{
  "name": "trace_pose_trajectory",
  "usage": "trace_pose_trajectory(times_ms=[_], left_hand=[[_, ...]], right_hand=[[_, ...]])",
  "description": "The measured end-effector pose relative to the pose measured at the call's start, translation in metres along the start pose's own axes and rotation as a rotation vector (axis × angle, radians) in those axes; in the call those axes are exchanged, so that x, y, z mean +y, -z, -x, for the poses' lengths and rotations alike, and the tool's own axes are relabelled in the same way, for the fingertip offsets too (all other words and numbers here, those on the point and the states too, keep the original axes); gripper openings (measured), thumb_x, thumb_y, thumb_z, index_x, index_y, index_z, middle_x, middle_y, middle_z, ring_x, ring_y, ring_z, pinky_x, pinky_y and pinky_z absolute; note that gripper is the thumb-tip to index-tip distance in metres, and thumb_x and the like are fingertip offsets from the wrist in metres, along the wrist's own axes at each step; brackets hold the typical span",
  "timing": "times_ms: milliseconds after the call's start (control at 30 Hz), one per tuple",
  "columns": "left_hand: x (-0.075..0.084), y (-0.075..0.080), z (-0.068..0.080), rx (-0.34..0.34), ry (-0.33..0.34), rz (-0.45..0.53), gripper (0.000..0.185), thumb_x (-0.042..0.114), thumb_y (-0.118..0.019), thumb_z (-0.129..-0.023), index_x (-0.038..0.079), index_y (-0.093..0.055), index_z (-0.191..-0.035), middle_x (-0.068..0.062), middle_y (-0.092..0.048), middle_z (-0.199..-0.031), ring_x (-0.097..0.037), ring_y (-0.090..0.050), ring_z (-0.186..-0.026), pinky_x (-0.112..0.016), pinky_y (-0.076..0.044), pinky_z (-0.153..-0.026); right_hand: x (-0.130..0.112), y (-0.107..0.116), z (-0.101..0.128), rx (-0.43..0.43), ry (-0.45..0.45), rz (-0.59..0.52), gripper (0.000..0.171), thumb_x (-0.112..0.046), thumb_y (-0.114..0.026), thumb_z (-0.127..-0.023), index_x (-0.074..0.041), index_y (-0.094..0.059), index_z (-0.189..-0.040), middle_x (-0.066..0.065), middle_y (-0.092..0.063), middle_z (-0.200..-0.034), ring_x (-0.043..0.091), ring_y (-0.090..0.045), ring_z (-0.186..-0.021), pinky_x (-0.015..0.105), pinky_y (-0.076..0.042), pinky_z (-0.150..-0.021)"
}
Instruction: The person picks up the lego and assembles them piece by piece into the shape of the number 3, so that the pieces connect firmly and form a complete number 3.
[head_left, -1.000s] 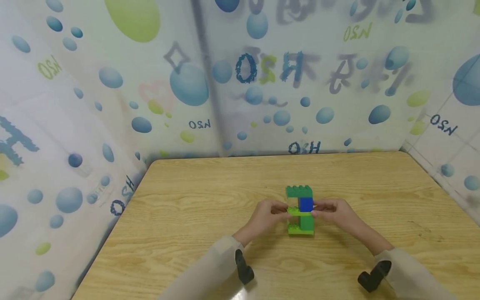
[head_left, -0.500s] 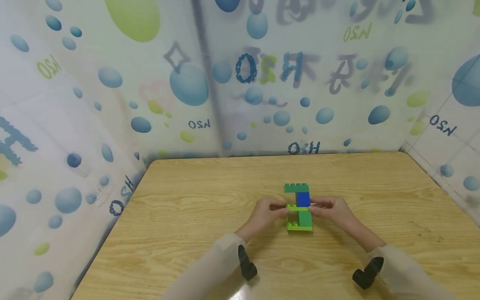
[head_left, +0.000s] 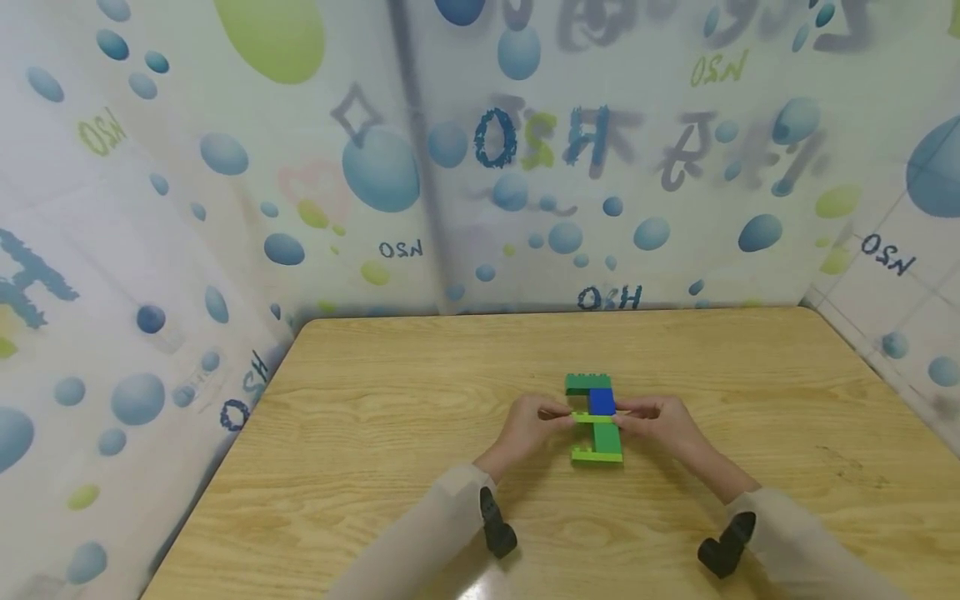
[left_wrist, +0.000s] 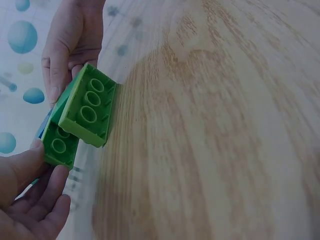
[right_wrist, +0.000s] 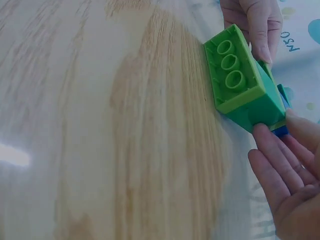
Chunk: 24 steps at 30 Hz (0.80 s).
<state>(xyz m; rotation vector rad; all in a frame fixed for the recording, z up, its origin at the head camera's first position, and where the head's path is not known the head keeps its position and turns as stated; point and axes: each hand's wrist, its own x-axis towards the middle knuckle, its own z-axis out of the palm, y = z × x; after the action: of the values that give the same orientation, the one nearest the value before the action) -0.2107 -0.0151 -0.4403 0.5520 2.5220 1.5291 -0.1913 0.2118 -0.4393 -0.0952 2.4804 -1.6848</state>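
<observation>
Between both hands stands a stack of toy building bricks. From the top come a dark green brick, a blue brick, a middle lime brick, a green brick and a bottom lime brick. The long bricks jut out to the left, leaving gaps. My left hand pinches the left end of the middle lime brick. At the other side my right hand grips the stack where the blue and lime bricks meet. Both wrist views show the bottom lime brick's hollow underside with round tubes.
A wooden table spreads under the hands. Behind it hangs a patterned curtain with bubbles and lettering. Black straps with knobs sit on both sleeves.
The stack has shifted slightly left, and its top now leans a little left. Both hands keep their hold, the right one moving slightly left with it.
</observation>
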Motion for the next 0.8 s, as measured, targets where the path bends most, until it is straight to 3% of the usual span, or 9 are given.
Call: trace_pose_trajectory(times_ms=[500, 800], left_hand=[[-0.0074, -0.0029, -0.0027, 0.018, 0.062, 0.023, 0.017, 0.017, -0.071, -0.08, 0.007, -0.073, -0.094, 0.0, -0.069, -0.088, -0.006, -0.06, -0.077, -0.021, -0.048, -0.061], [-0.0056, -0.0018, -0.0027, -0.009, 0.148, 0.04, 0.018, 0.018, -0.071, -0.081, 0.009, -0.072, -0.096, 0.002, -0.067, -0.089, -0.006, -0.057, -0.072, -0.022, -0.046, -0.055]], right_hand=[[0.0049, -0.0072, -0.0023, 0.045, -0.003, -0.03, 0.038, -0.014, -0.07, -0.082, 0.007, -0.061, -0.112, 0.017, -0.068, -0.089, 0.022, -0.066, -0.075, 0.025, -0.051, -0.065], [0.0085, -0.0052, -0.0023, -0.008, 0.029, -0.112, 0.038, -0.01, -0.068, -0.083, 0.011, -0.058, -0.114, 0.019, -0.067, -0.087, 0.025, -0.066, -0.072, 0.033, -0.053, -0.065]])
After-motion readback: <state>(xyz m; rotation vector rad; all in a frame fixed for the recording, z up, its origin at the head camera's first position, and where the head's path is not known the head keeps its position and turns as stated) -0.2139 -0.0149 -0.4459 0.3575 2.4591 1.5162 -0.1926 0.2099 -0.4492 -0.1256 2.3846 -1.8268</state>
